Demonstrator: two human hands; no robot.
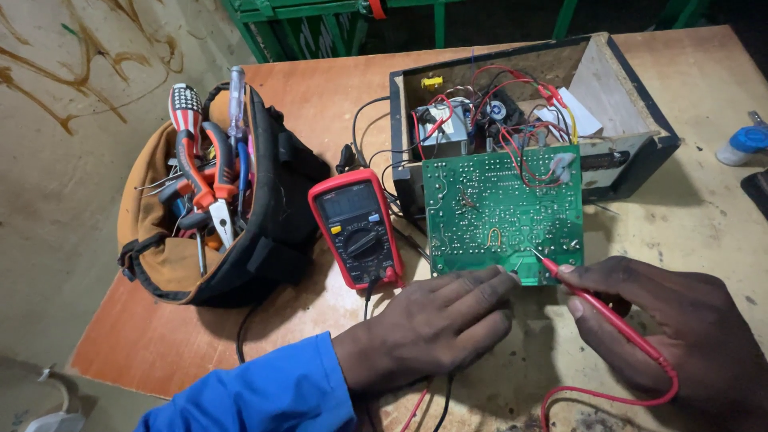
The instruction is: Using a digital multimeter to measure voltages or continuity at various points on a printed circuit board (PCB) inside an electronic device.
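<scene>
My right hand (672, 320) has its grip clamped on the red probe (596, 304), held like a pen, its metal tip touching the lower edge of the green board (500, 212). My left hand (432, 324) lies flat on the desk (320, 88), fingers together and fingertips pressing the board's near edge – it holds nothing. The board rests solder side up, leaning out of an open wooden box (608, 72) with red and black wires running back inside. Just left of the board sits a red meter (358, 228) (screen too dim to tell), its leads trailing toward me. Farther left stands an open tool bag (264, 232) – pliers and screwdrivers poke out
</scene>
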